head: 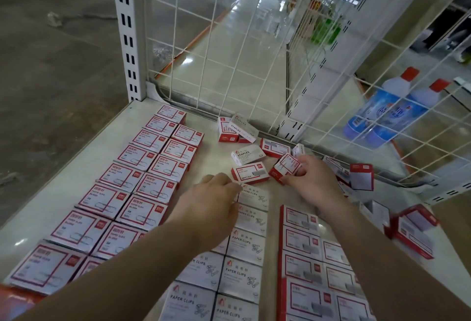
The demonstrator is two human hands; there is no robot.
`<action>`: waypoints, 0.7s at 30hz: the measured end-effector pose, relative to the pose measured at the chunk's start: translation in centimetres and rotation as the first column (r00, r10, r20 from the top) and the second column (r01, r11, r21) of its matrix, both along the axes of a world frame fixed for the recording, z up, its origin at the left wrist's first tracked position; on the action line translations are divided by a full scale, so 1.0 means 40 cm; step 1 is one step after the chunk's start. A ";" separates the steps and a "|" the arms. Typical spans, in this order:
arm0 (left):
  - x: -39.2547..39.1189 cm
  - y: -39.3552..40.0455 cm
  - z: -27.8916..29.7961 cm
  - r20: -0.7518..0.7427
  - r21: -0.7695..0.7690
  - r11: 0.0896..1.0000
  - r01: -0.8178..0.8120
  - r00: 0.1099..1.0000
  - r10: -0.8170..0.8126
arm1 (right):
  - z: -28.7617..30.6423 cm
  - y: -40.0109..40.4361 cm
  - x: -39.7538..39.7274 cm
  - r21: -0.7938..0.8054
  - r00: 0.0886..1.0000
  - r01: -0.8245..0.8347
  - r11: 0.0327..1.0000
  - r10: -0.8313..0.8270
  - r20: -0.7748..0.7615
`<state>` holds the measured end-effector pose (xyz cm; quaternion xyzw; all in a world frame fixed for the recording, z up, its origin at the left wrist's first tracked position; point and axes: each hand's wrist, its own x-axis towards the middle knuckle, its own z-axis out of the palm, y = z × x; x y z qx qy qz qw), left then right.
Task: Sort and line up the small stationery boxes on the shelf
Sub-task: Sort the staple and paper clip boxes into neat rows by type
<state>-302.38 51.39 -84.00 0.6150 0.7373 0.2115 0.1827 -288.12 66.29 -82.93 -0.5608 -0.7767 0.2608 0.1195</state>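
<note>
Red and white paper clip boxes [142, 178] lie in two long rows down the left of the white shelf [107, 142]. White paper clip boxes [246, 241] form rows in the middle, and red staple boxes [300, 241] form rows at the right. My left hand [214, 201] rests on the far end of the white rows, fingers curled at a white paper clip box [254, 194]. My right hand [313, 180] grips a small tilted red staple box [285, 167]. Loose staple boxes [248, 153] lie scattered beyond both hands.
A white wire grid [229, 40] closes the back and right side of the shelf. Behind the grid at right stand two blue bottles [387, 114] with red caps. More red boxes [413, 231] lie tumbled at the shelf's right edge. A slotted upright post [127, 30] stands at back left.
</note>
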 end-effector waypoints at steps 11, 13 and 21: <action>-0.027 -0.035 0.042 0.106 -0.024 0.990 -0.136 0.985 0.138 | 0.078 -0.100 0.015 0.055 0.960 -0.276 0.960 0.278 -0.028; -0.029 -0.039 0.050 0.177 -0.030 0.985 -0.168 0.969 0.170 | 0.089 -0.124 0.015 0.054 0.934 -0.358 0.932 0.357 0.021; -0.018 -0.055 0.086 0.299 -0.018 0.989 -0.149 0.943 0.148 | 0.112 -0.190 -0.005 0.140 0.857 -0.515 0.845 0.513 0.052</action>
